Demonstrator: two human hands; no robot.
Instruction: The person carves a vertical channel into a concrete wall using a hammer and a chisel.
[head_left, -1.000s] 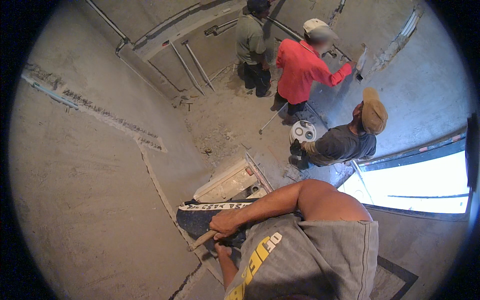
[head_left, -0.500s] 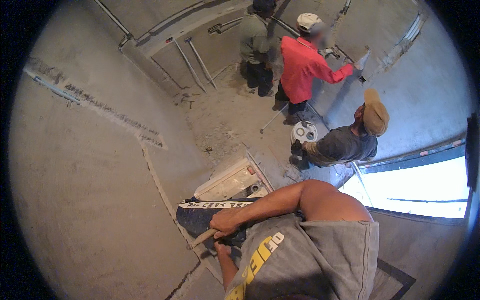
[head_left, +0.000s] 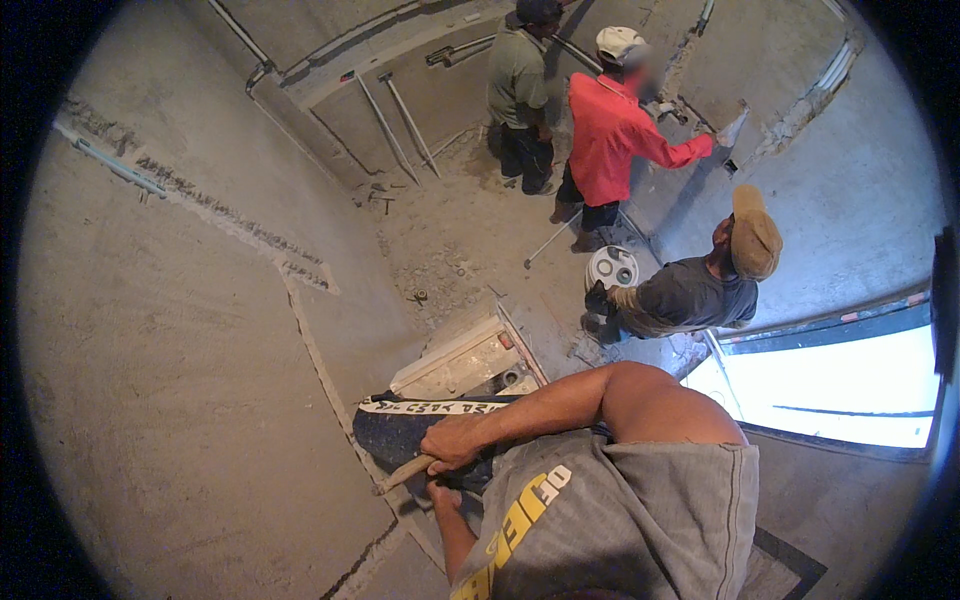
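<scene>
Right hand wrapped round wooden handle, near side of box | left hand same side, grip unclear | dark cloth between hands and box | bucket beyond box

The scene is viewed from the person's head through one wide fisheye, tilted down, with the right hand and left hand framed close below centre and the floor taken in farther off

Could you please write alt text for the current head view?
The person's right hand grips a wooden handle beside a gray wall; the left hand is close by, its grip unclear. Beyond stand three other people, one in a red shirt.
</scene>
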